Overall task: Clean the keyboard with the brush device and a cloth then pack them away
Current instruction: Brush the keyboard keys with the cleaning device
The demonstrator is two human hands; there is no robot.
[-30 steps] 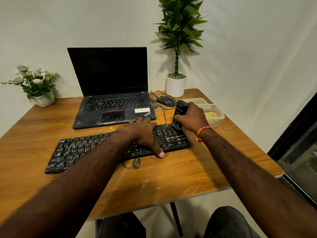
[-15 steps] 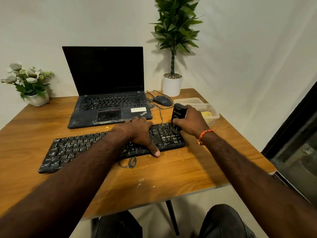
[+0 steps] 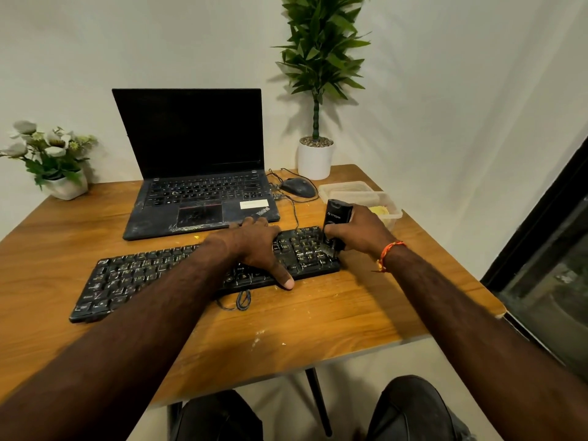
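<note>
Keyboard (image 3: 133, 281) lies across the worktop (image 3: 334, 316), just in front of the laptop (image 3: 197, 198), slightly angled. Brush device (image 3: 335, 227) stands near upright on the keyboard's right end, bristle end down on the numpad keys. Right hand (image 3: 362, 232) is wrapped round its lower body, fingers clamped on it, likely so the bristles press into the key gaps. Left hand (image 3: 254, 243) lies flat on the keys mid-right, fingers straight, thumb over the front edge onto the worktop; holds nothing, probably pinning the keyboard so it doesn't slide under brushing.

Judged step: brushing, right end. The rest of the keys, the cloth wipe and packing are probably still to do.

Clear tub (image 3: 393, 214) sits just behind the right hand, something yellow inside, maybe the cloth, can't tell. Its lid (image 3: 345, 187) lies beside it, toward the mouse (image 3: 297, 187). Tub is kept close, likely for packing.

Pale crumbs are scattered on the worktop near the front edge. Cable loop (image 3: 241, 300) pokes out under the keyboard front. Tall plant (image 3: 316, 154) at back, flower pot (image 3: 63, 184) at far left, both well apart from the work.
</note>
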